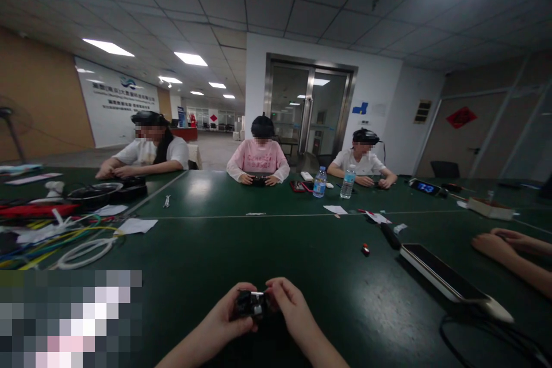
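Note:
Low in the middle of the head view, my left hand (230, 317) is closed around a small black device (250, 303) with silvery parts on it. The thumb lies along its near side and the fingers along the far side. My right hand (290, 303) has its thumb and forefinger pinched at the right end of the same device. What exactly those fingertips grip is too small to make out. Both hands are just above the dark green table (194, 276). The exact kind of the device cannot be told.
Cables (86, 250) and a red item lie at left. A small red object (365, 249), a dark-topped slab (440, 270) and a black cord are at right. Two water bottles (319, 182) stand across the table. Three people sit opposite; another person's hands (495, 247) rest at right.

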Action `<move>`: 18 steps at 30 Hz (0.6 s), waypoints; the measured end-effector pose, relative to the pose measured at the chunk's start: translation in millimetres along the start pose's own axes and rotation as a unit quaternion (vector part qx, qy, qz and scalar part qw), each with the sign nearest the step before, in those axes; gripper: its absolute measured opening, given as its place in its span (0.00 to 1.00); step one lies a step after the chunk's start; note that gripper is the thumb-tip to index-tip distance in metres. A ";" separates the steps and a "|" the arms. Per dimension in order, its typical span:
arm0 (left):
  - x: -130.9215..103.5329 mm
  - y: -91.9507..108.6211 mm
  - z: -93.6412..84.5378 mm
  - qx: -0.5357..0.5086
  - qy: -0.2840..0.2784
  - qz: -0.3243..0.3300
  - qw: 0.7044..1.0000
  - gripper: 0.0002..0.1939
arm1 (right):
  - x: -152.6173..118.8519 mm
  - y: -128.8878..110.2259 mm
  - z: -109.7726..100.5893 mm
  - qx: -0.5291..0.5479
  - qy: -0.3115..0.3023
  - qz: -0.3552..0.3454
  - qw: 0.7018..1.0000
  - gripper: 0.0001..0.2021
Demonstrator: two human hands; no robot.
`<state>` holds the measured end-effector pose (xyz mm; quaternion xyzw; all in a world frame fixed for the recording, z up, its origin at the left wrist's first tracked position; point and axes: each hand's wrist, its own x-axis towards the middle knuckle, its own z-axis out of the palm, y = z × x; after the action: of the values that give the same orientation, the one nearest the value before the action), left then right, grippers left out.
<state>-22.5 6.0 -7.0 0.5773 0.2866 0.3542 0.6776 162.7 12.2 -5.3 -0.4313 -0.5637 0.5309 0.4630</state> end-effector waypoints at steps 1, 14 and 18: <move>-0.2 0.8 0.2 0.001 0.003 0.001 1.000 0.22 | 0.9 0.6 -0.6 0.003 -0.001 0.007 1.000 0.19; -1.7 6.0 4.0 -0.009 0.007 0.011 1.000 0.22 | 0.2 -8.7 -1.5 -0.026 -0.027 0.011 0.999 0.11; -2.2 8.4 4.8 0.000 0.017 -0.002 1.000 0.21 | 0.1 -10.7 -2.0 -0.033 -0.026 0.019 0.999 0.10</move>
<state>-21.3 2.1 2.0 0.5702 0.2994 0.3629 0.6735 164.7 11.9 5.5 -0.4430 -0.5847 0.5318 0.4231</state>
